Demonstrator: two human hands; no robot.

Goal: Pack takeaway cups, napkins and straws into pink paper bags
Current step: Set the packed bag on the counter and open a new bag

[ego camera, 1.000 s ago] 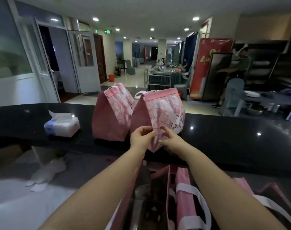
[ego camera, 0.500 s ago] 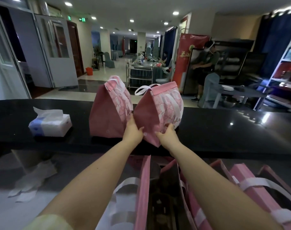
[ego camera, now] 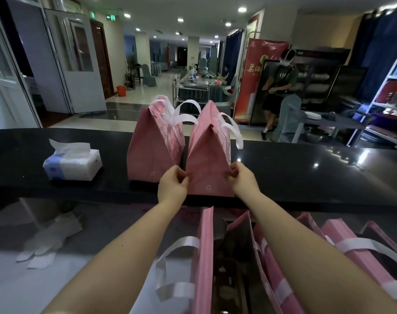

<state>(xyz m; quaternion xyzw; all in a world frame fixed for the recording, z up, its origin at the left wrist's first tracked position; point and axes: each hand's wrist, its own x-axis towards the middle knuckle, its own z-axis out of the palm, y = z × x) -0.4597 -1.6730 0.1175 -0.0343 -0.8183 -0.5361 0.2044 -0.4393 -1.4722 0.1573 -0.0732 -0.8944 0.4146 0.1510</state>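
Note:
Two closed pink paper bags with white handles stand side by side on the black counter [ego camera: 306, 168]. My left hand [ego camera: 173, 185] pinches the lower left edge of the right bag [ego camera: 207, 159], and my right hand [ego camera: 244, 179] pinches its lower right edge. The left bag [ego camera: 151, 150] stands untouched beside it. Below the counter, an open pink bag [ego camera: 203, 250] and several more pink bags [ego camera: 342, 243] stand under my forearms. Their contents are too dark to make out.
A tissue pack [ego camera: 73, 163] lies on the counter to the left. Crumpled white napkins [ego camera: 46, 243] lie on the lower grey surface at left. Beyond the counter a person [ego camera: 280, 87] stands by a grey table with plates.
The right bag was tilted on its corner with its printed side showing; now it stands upright, plain side toward me, close to the left bag. Both hands stayed at its lower edges.

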